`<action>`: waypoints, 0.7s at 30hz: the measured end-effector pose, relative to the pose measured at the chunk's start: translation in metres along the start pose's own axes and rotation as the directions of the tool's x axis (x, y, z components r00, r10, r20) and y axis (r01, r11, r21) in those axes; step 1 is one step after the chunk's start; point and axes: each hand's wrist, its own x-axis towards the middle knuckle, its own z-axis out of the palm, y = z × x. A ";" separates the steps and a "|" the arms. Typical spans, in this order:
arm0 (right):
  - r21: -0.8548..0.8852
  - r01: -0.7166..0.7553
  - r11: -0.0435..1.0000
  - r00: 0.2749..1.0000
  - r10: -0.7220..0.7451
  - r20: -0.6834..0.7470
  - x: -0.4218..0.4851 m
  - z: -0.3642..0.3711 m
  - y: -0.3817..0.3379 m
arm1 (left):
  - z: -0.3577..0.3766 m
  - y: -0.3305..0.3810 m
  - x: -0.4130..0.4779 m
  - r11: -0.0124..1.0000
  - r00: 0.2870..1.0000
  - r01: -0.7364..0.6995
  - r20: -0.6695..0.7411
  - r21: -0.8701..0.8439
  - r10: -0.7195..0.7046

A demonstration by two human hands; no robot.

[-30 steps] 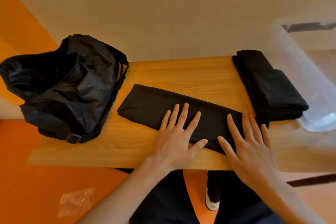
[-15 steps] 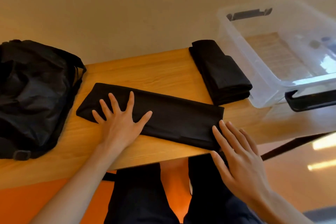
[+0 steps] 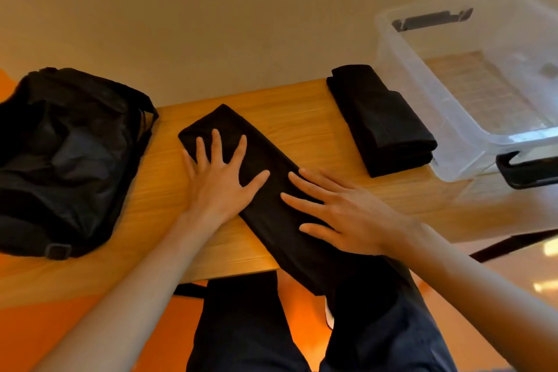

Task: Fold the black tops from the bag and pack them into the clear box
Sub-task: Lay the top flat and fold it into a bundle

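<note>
A black top (image 3: 265, 160), folded into a long strip, lies diagonally on the wooden table (image 3: 302, 106), its near end hanging over the front edge. My left hand (image 3: 220, 178) presses flat on its far left end with fingers spread. My right hand (image 3: 341, 211) lies flat on the strip's middle, fingers straight and pointing left. A second folded black top (image 3: 383, 121) sits to the right, beside the clear box (image 3: 422, 106). The black bag (image 3: 63, 157) slumps on the table's left end.
The clear box has dark handles (image 3: 525, 172) and stands at the table's right end, showing nothing inside. A beige wall rises behind the table. Below the front edge are my dark trousers (image 3: 241, 326) and an orange floor (image 3: 45, 335).
The strip has turned from lying across the table to a diagonal, its right end now over the front edge. My right hand moved from that end onto the middle; my left stays on the far end.
</note>
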 end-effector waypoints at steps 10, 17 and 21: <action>0.053 -0.203 0.978 0.979 0.204 -0.003 0.004 0.008 -0.015 | 0.004 0.001 0.040 0.977 0.971 -0.208 0.114 -0.040 0.211; 0.106 -0.459 0.882 0.881 0.467 -0.071 0.018 0.015 -0.065 | 0.002 -0.004 0.090 0.894 0.894 -0.444 0.097 0.064 0.437; 0.151 -0.534 0.832 0.830 0.549 -0.094 0.026 0.021 -0.085 | 0.003 -0.014 0.107 0.897 0.897 -0.439 0.081 0.055 0.434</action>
